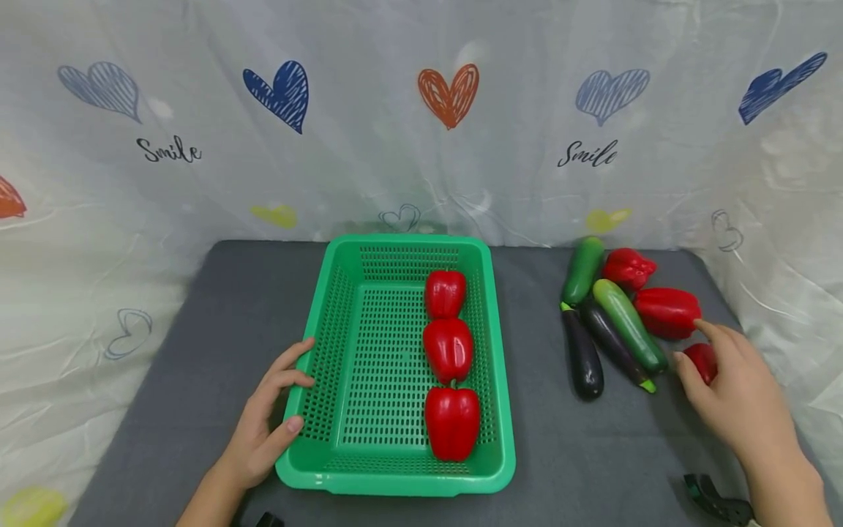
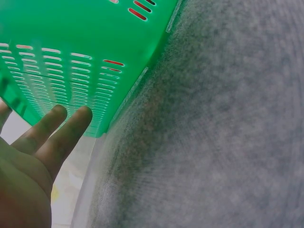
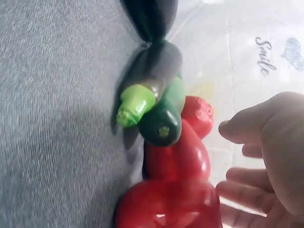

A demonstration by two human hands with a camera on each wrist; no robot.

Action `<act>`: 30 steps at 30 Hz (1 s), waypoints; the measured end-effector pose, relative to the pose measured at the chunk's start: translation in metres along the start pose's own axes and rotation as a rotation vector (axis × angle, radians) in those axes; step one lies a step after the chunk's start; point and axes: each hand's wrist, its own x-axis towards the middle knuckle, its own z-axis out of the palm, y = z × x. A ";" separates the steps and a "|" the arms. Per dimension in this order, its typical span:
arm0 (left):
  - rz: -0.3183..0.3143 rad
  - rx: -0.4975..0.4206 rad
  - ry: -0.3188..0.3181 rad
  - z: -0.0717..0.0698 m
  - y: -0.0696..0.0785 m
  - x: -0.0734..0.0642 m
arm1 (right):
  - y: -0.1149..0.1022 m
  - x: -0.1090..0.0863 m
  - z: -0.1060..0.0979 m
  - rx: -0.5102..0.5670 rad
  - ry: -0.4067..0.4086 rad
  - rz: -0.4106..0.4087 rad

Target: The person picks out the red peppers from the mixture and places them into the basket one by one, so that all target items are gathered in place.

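My left hand [image 1: 260, 421] rests its fingertips and thumb on the left rim of a green perforated plastic basket [image 1: 503, 410]. Two extended fingers [image 2: 69, 135] lie against the basket's outer wall in the left wrist view. Three red bell peppers, including the middle one [image 1: 448, 350], form a column along the basket's right side. Over at the right, my right hand [image 1: 744, 388] spreads its fingers above a red bell pepper [image 1: 703, 360] that it partly hides. Its index fingertip is right at another red bell pepper [image 1: 668, 312]. Nothing is held between thumb and fingers [image 3: 251, 190].
Beside the right hand lie two eggplants, one [image 1: 582, 355] further left, two green zucchini, one [image 1: 628, 326] leaning on an eggplant, and a wrinkled red pepper [image 1: 628, 268]. A white curtain [image 1: 369, 161] printed with hearts hangs behind the grey table [image 1: 546, 468].
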 end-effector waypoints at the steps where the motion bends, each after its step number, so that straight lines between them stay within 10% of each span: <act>1: 0.001 0.000 0.001 0.000 0.000 0.000 | 0.000 -0.001 -0.001 0.004 0.008 -0.002; 13: 0.005 0.002 -0.001 0.000 -0.001 0.000 | 0.015 -0.010 0.001 -0.006 0.140 -0.129; 30: -0.010 0.008 0.000 0.001 0.000 0.000 | 0.032 -0.024 -0.016 -0.182 -0.045 0.111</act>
